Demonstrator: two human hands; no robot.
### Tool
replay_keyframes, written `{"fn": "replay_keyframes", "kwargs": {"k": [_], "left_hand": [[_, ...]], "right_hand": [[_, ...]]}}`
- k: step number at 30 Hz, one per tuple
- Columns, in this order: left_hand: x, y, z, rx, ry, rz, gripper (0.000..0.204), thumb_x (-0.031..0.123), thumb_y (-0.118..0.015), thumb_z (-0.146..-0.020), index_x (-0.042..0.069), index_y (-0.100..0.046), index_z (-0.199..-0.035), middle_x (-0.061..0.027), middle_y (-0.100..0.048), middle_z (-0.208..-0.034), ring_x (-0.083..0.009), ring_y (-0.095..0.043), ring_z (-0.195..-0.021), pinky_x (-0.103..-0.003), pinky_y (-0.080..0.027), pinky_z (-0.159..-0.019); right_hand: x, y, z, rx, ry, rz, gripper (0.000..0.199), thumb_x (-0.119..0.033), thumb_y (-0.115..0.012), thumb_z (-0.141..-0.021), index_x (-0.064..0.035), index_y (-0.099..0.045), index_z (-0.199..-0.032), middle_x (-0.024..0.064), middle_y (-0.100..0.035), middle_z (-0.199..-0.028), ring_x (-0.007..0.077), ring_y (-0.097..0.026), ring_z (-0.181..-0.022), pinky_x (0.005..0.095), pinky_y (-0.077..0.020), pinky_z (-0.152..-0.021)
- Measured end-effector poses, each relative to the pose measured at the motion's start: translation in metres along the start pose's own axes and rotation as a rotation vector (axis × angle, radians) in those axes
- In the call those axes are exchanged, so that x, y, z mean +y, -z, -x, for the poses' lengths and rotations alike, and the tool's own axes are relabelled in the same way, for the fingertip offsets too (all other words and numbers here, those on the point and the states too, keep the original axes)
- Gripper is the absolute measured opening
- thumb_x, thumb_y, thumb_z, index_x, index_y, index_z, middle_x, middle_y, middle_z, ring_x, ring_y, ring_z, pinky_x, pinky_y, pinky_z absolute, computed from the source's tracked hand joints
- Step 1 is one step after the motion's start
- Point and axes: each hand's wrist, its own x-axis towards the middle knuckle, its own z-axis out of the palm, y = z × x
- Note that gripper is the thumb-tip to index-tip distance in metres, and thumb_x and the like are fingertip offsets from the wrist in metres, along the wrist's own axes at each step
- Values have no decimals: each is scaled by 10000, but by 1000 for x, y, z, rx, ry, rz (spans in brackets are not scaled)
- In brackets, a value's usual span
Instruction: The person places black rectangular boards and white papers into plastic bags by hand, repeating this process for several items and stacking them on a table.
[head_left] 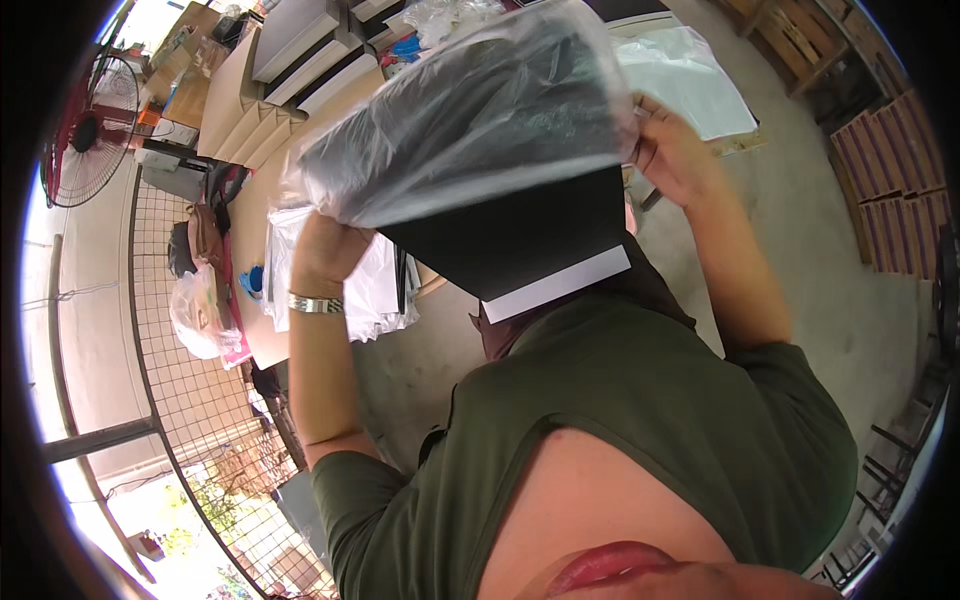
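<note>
A clear plastic bag point(470, 110) is partly pulled over a flat black box with a white edge point(520, 240), held up in front of my chest. My left hand point(325, 250), with a metal bracelet at the wrist, grips the bag's left lower edge. My right hand point(670, 150) grips the bag's right edge near the box's upper corner. The box's top half is hidden inside the crinkled plastic; its lower part sticks out below the bag.
A wooden table point(255, 200) behind holds stacked flat boxes point(300, 50), cardboard sheets and a pile of plastic bags point(375, 290). A standing fan point(85, 130) and wire fence point(190, 400) are at left. Wooden pallets point(890, 170) lie on the concrete floor at right.
</note>
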Motion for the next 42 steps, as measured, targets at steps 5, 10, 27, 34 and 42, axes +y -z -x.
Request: {"fn": "replay_keyframes", "kwargs": {"k": [5, 10, 27, 34, 42], "left_hand": [[-107, 117, 22, -74, 216, 72, 181, 176, -508, -860, 77, -566, -1000, -106, -582, -1064, -260, -546, -990, -412, -431, -862], [-214, 95, 57, 251, 225, 23, 93, 91, -509, -855, 57, -570, -918, 5, -548, -736, -124, -484, -616, -270, -409, -626], [-226, 48, 103, 765, -112, -656, 208, 178, -585, -865, -1, -623, -766, -14, -584, -680, -60, -474, -619, -221, -380, -558], [-136, 37, 49, -21, 374, 379, 663, 589, -409, -845, -13, -519, -1100, -203, -583, -1079, -268, -626, -847, -354, -521, -634], [-126, 45, 82, 457, -178, 205, 222, 56, -589, -782, -4, -556, -993, -114, -624, -847, -213, -627, -661, -338, -529, -419]], "right_hand": [[53, 57, 32, -62, -256, -146, 222, -10, -487, -855, -31, -529, -1071, 57, -595, -977, 139, -583, -855, 273, -479, -747], [108, 113, 56, 160, -332, -50, 210, -36, -520, -854, -41, -558, -1061, 38, -595, -972, 135, -558, -828, 279, -451, -737], [124, 72, 120, 211, -573, 395, 224, -119, -534, -840, -17, -540, -1039, 63, -609, -851, 166, -588, -659, 317, -483, -628], [81, 10, 95, -108, -286, -72, 361, -75, -419, -796, 60, -488, -1124, 168, -608, -979, 265, -627, -825, 394, -499, -749], [80, -16, 33, -346, -122, 575, 252, -139, -451, -873, 40, -541, -1026, 99, -609, -925, 175, -596, -810, 303, -442, -794]]}}
